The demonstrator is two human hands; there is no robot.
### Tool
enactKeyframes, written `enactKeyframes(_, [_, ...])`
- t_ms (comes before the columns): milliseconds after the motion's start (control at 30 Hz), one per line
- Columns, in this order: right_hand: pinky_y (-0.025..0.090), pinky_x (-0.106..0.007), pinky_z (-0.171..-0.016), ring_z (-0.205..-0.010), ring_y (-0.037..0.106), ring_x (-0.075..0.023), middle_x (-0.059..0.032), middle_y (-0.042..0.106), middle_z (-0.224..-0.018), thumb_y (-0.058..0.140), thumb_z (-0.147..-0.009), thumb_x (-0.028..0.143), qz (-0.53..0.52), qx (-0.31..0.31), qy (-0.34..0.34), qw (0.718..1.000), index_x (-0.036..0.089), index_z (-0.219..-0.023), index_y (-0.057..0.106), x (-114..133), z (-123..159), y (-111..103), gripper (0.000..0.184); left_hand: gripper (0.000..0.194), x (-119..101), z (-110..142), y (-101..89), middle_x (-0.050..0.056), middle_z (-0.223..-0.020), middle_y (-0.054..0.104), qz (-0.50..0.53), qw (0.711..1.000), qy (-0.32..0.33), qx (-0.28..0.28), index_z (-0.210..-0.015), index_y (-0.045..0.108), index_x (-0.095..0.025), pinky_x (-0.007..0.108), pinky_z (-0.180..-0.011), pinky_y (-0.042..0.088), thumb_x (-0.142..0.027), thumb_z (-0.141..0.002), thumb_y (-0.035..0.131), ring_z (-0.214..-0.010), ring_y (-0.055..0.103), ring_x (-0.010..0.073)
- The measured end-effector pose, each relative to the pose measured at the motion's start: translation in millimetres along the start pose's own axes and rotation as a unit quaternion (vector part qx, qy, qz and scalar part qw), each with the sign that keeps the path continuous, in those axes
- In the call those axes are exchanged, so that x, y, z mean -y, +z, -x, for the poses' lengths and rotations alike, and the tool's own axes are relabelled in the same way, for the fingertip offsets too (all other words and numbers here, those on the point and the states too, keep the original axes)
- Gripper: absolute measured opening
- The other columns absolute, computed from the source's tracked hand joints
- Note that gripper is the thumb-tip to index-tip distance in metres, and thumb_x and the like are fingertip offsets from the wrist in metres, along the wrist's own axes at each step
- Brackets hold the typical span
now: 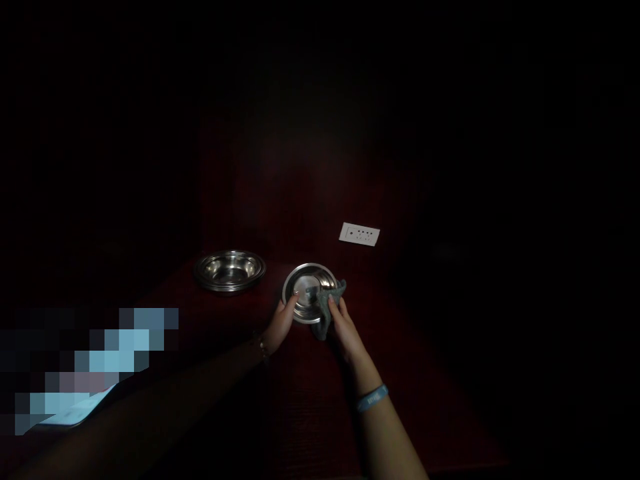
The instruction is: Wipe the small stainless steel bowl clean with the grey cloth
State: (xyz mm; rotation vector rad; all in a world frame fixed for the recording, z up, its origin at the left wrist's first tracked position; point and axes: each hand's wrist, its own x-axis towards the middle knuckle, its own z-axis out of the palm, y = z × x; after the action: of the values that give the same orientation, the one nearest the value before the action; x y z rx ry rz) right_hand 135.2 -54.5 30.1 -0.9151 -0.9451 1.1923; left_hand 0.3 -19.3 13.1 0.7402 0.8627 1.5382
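Note:
The scene is very dark. My left hand [281, 325] grips the near left rim of a small steel bowl [306, 287], tilted towards me above a dark red table. My right hand [345, 333] is closed on a grey cloth [330, 303] that is pressed against the bowl's right side and partly inside it. A blue band sits on my right wrist.
A stack of steel bowls [229, 270] stands on the dark red table [310, 400] to the left. A white socket plate [359, 234] lies behind the held bowl. A lit, blurred object [90, 373] sits at the lower left.

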Motion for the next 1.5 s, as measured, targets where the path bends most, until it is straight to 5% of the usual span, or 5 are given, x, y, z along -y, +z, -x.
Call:
enactKeyframes(267, [0.051,-0.031,-0.057,-0.066,0.065,-0.0192,-0.0067,0.072,-0.082,0.066,-0.071,0.064,0.084,-0.027,0.100,0.991,0.018,-0.107,0.067,1.5,1.7,-0.4,0.058,0.032,12.6,-6.3,-5.3,0.009,-0.110,0.073,0.019,0.999,-0.031,0.027,-0.111,0.065,-0.017,0.039,-0.109,0.039,-0.030,-0.082,0.064,-0.115,0.062,0.0234])
enactKeyframes(733, [0.048,-0.026,-0.043,-0.052,0.060,-0.0163,-0.0041,0.068,-0.064,0.062,-0.077,0.060,0.131,-0.015,0.078,0.988,0.015,-0.090,0.068,-3.2,1.0,-2.5,0.047,0.027,-1.3,8.2,3.0,0.007,-0.115,0.071,-0.016,0.999,-0.008,0.050,-0.108,0.067,-0.017,0.036,-0.111,0.037,-0.029,-0.085,0.060,-0.120,0.059,0.0237])
enactKeyframes(867, [0.049,-0.024,-0.042,-0.050,0.060,-0.0149,-0.0006,0.068,-0.067,0.071,-0.070,0.055,0.107,-0.077,0.035,0.991,0.016,-0.101,0.063,-5.3,-1.6,-1.8,0.049,0.029,-4.9,11.3,3.1,0.007,-0.116,0.071,-0.028,0.997,0.004,0.067,-0.111,0.066,-0.017,0.036,-0.112,0.035,-0.028,-0.086,0.058,-0.123,0.056,0.0239])
enactKeyframes(1233, [0.047,-0.023,-0.051,-0.052,0.061,-0.0149,-0.0036,0.067,-0.060,0.067,-0.072,0.056,0.184,-0.038,0.011,0.982,0.015,-0.065,0.066,0.3,1.4,-2.3,0.041,0.025,-13.7,16.2,10.8,0.009,-0.113,0.072,-0.022,0.998,0.024,0.046,-0.105,0.065,-0.015,0.038,-0.109,0.039,-0.023,-0.082,0.058,-0.116,0.061,0.0251])
enactKeyframes(1500, [0.051,-0.025,-0.068,-0.072,0.069,-0.0189,-0.0097,0.075,-0.081,0.070,-0.067,0.051,0.191,-0.040,-0.023,0.981,0.011,-0.080,0.073,-5.3,-4.8,-7.9,0.042,0.040,-12.8,18.4,5.2,0.009,-0.111,0.072,-0.064,0.987,0.075,0.126,-0.109,0.064,-0.015,0.040,-0.104,0.044,-0.033,-0.073,0.069,-0.115,0.061,0.0273])
